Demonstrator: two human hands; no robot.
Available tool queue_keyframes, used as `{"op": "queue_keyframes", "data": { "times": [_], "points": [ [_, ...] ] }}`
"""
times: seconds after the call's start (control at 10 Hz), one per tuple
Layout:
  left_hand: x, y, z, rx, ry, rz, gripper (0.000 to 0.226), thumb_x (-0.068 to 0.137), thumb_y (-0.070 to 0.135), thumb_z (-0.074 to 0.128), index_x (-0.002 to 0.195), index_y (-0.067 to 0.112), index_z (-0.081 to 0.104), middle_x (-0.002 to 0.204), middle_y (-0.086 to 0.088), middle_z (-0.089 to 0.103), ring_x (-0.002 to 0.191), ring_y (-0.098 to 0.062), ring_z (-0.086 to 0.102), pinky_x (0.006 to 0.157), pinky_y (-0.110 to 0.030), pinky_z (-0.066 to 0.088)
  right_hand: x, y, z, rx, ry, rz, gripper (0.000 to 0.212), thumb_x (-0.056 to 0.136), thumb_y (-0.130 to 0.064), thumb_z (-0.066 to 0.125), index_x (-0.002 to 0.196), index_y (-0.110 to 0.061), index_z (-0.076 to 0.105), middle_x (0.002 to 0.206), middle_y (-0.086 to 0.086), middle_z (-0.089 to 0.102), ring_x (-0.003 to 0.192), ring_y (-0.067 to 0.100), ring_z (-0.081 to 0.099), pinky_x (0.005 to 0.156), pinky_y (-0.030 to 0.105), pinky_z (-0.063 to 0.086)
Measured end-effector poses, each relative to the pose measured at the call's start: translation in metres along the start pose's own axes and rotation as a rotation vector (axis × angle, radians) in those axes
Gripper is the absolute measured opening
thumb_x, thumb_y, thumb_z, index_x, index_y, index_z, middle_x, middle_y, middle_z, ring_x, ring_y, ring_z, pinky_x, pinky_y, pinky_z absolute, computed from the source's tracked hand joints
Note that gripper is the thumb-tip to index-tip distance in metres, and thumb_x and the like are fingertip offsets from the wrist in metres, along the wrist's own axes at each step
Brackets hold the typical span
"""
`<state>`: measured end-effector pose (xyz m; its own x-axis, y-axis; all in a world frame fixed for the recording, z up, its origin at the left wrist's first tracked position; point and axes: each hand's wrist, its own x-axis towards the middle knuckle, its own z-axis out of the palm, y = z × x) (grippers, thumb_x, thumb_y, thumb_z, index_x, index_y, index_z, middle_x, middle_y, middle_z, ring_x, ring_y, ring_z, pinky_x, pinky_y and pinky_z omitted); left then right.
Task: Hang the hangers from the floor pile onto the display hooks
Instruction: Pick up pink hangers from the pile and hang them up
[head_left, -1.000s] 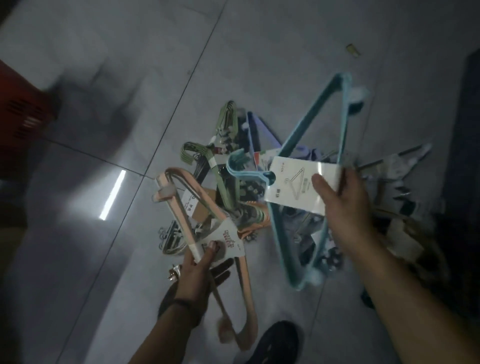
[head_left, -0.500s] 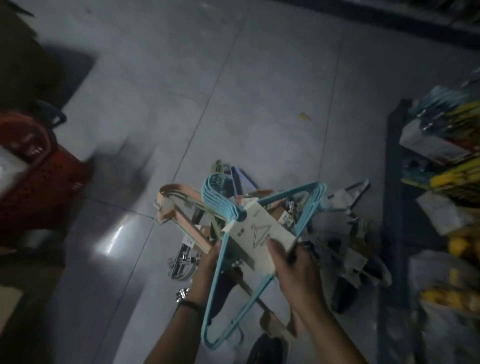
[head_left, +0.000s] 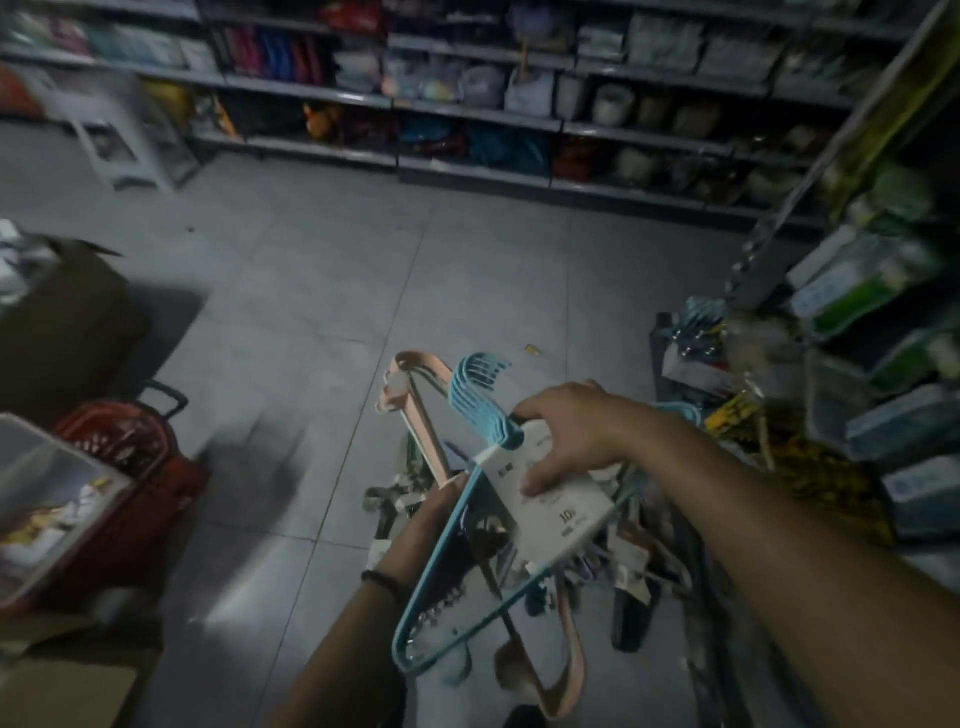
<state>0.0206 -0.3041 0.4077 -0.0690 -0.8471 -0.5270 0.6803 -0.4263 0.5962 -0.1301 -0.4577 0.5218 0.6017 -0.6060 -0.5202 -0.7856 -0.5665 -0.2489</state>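
Observation:
My right hand (head_left: 571, 436) grips a pack of blue hangers (head_left: 475, 400) at its white paper label (head_left: 550, 504), thumb on the label's face. My left hand (head_left: 423, 525) holds a pack of pink hangers (head_left: 421, 405), whose hooks rise behind the blue ones; its fingers are partly hidden by the blue pack. Both packs are lifted above the floor pile of hangers (head_left: 618, 561), which lies below and to the right of my hands. The display rack (head_left: 779, 234) with hanging goods stands at the right.
A red basket (head_left: 130, 478) and a clear plastic box (head_left: 47, 499) sit at the left, with a brown carton (head_left: 62, 322) behind them. Store shelves (head_left: 467, 124) line the far wall. A white stool (head_left: 124, 140) stands far left. Grey tiled floor (head_left: 322, 291) spreads between.
My view has swung up from the floor to the aisle. Both hands have lifted the blue and pink packs off the pile, and the right hand has shifted over the blue pack's label.

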Motion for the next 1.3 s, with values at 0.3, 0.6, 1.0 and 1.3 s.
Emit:
{"op": "queue_keyframes", "data": {
  "times": [0.3,0.6,1.0,1.3],
  "points": [
    [-0.023,0.049,0.022,0.436,-0.052,-0.031,0.009,0.08,0.053,0.08,0.08,0.045,0.079,0.072,0.023,0.074,0.086,-0.012,0.077,0.062,-0.006,0.053,-0.131,0.029,-0.081,0.554,0.428,0.121,0.045,0.065,-0.032,0.099,0.103,-0.025,0.076,0.098,-0.019,0.077,0.088,-0.005,0.072,0.075,0.016,0.056],
    [-0.013,0.078,0.18,0.274,-0.297,-0.001,0.021,0.094,0.037,0.066,0.093,0.016,0.067,0.063,-0.004,0.056,0.043,-0.018,0.044,0.049,-0.028,0.042,-0.278,0.059,-0.03,1.027,0.969,0.401,0.041,0.075,-0.035,0.09,0.11,-0.019,0.075,0.104,-0.003,0.08,0.093,0.019,0.077,0.087,0.048,0.061],
    [-0.055,-0.037,0.395,0.606,-0.627,0.137,0.047,0.08,0.057,0.076,0.115,0.027,0.075,0.102,0.0,0.082,0.094,-0.028,0.078,0.087,-0.05,0.063,-0.419,0.084,0.029,1.442,1.616,0.542,0.027,0.088,-0.032,0.081,0.109,-0.015,0.076,0.099,0.004,0.081,0.086,0.02,0.078,0.061,0.029,0.059],
    [-0.075,-0.124,0.506,0.794,-0.684,0.178,0.068,0.071,0.081,0.067,0.112,0.028,0.074,0.095,-0.017,0.077,0.078,-0.041,0.073,0.063,-0.049,0.063,-0.519,0.143,0.061,1.494,1.791,0.641,0.036,0.076,-0.04,0.091,0.105,-0.022,0.081,0.101,0.001,0.08,0.093,0.026,0.078,0.084,0.053,0.063]
  ]
}}
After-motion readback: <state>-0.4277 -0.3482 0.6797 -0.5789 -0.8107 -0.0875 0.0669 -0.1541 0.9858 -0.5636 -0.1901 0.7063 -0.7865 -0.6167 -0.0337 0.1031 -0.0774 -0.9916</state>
